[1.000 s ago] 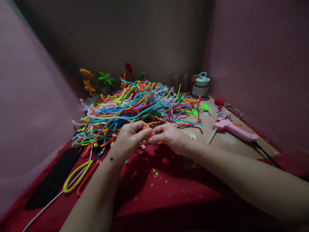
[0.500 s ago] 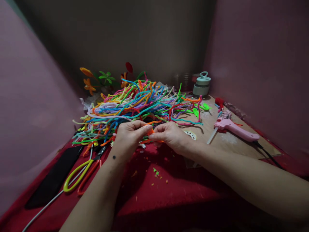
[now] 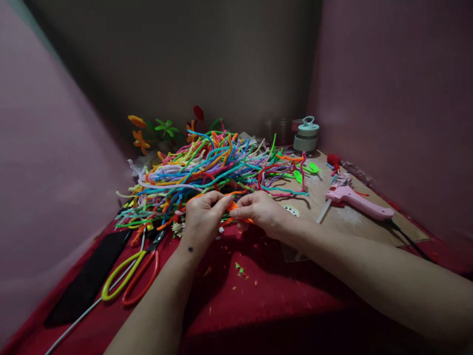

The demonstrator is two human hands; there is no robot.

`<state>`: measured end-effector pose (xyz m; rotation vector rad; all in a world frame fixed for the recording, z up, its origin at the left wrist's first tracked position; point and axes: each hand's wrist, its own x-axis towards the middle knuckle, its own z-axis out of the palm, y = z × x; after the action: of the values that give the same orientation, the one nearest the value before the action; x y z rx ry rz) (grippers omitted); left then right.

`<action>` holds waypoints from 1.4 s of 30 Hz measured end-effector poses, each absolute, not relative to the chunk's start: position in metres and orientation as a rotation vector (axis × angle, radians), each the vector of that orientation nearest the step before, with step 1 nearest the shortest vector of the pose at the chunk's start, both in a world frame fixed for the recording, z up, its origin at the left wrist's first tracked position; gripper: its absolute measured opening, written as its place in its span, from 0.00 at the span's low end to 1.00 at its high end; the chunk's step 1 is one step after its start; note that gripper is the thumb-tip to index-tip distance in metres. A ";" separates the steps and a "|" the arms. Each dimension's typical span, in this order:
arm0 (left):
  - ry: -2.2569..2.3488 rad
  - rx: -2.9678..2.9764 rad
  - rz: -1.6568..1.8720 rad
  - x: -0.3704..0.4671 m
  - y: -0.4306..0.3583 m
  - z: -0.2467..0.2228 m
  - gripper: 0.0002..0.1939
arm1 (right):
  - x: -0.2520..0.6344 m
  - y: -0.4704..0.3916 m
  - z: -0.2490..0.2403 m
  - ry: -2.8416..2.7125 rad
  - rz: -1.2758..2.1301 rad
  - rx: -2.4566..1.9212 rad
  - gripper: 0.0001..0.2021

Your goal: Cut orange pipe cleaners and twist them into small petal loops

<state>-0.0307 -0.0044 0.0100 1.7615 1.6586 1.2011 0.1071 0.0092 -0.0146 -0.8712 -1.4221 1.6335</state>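
Both hands meet in front of a big heap of coloured pipe cleaners (image 3: 199,170). My left hand (image 3: 205,214) pinches an orange pipe cleaner (image 3: 233,206) between thumb and forefinger. From the other side, my right hand (image 3: 260,212) is closed on the same orange piece, thumb and fingertips pressed together. Orange strands stick out above and below the fingertips; the exact shape between them is partly covered. Just left of my left wrist lie scissors (image 3: 129,278) with one yellow and one red handle loop.
A pink glue gun (image 3: 360,202) rests on a wooden board (image 3: 314,197) at the right. A black flat object (image 3: 88,278) and a white cable (image 3: 74,323) lie left. Behind stand fuzzy flowers (image 3: 140,140) and a lidded bottle (image 3: 306,135). Green and orange scraps (image 3: 240,269) dot the red cloth (image 3: 266,296).
My left hand has shifted slightly right and turned a little, still pinching the orange pipe cleaner. My right hand keeps its grip. The whole view has moved slightly.
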 end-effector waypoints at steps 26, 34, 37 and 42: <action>1.322 1.309 1.428 -0.025 -0.007 0.008 0.09 | 0.106 0.021 -0.016 -0.871 1.611 -0.720 0.13; 1.261 1.404 1.041 -0.016 -0.008 -0.001 0.10 | 0.105 0.025 -0.021 -0.790 1.698 -0.655 0.12; 1.187 1.262 1.004 -0.012 -0.010 -0.003 0.10 | 0.105 0.023 -0.022 -0.868 1.609 -0.674 0.13; 0.861 0.914 0.910 -0.006 -0.014 -0.003 0.10 | 0.107 0.022 -0.022 -1.053 1.350 -0.784 0.12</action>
<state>-0.0058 -0.0138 -0.0035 0.9136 0.8614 0.9100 0.1067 0.0215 -0.0223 -0.7841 -1.0531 1.3498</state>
